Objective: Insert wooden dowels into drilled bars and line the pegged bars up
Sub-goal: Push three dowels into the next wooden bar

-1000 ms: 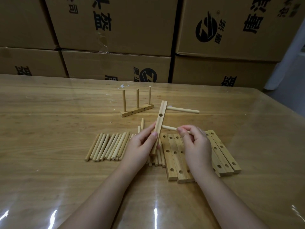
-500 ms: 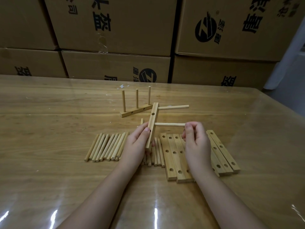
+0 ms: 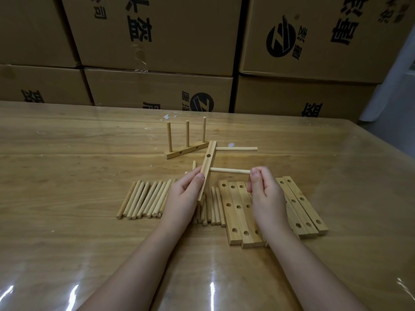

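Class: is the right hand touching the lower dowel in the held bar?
Touching. Head view shows the right hand pinching the lower dowel at its free end.

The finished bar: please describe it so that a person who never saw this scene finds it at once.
Look at the far middle of the table, just before the stacked boxes. One bar lies flat there. Only it has three dowels standing upright in it.
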The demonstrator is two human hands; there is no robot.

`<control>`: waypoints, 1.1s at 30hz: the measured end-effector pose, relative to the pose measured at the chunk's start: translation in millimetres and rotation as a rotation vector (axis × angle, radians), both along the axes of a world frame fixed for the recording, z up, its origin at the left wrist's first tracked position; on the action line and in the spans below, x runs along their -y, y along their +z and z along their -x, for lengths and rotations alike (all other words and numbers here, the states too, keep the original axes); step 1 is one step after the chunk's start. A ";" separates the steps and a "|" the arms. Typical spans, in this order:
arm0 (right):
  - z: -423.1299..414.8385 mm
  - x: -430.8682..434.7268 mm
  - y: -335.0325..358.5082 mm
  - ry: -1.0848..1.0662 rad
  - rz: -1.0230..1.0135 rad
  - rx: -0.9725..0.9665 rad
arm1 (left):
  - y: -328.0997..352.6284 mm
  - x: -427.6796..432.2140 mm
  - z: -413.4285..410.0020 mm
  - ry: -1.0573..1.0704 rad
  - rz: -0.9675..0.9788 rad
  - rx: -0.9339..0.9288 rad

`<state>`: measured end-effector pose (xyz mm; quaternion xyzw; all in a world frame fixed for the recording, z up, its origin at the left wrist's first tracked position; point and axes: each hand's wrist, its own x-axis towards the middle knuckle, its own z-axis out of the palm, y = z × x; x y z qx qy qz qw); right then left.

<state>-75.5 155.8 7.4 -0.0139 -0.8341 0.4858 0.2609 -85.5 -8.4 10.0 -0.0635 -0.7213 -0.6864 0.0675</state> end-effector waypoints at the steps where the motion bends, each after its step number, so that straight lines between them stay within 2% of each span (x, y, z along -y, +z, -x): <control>1: -0.4 0.1 0.3 0.004 0.001 0.002 | -0.1 0.8 0.0 -0.003 0.002 -0.001; 7: 0.4 0.4 3.2 0.077 0.087 0.007 | 1.0 0.0 0.3 -0.010 -0.006 -0.002; 12: 2.8 -3.2 5.4 -0.003 0.496 0.013 | 2.8 -1.6 -0.7 -0.066 0.015 -0.033; 14: 4.4 -8.5 8.0 -0.028 0.569 -0.009 | 2.0 -1.0 -1.3 -0.090 0.038 -0.039; 20: 4.5 -9.2 4.9 -0.010 0.502 -0.138 | 0.2 -2.6 -3.2 -0.140 0.153 -0.068; 33: 9.9 -12.3 -1.6 -0.062 0.601 -0.086 | -0.2 -3.6 -5.5 -0.121 0.157 -0.118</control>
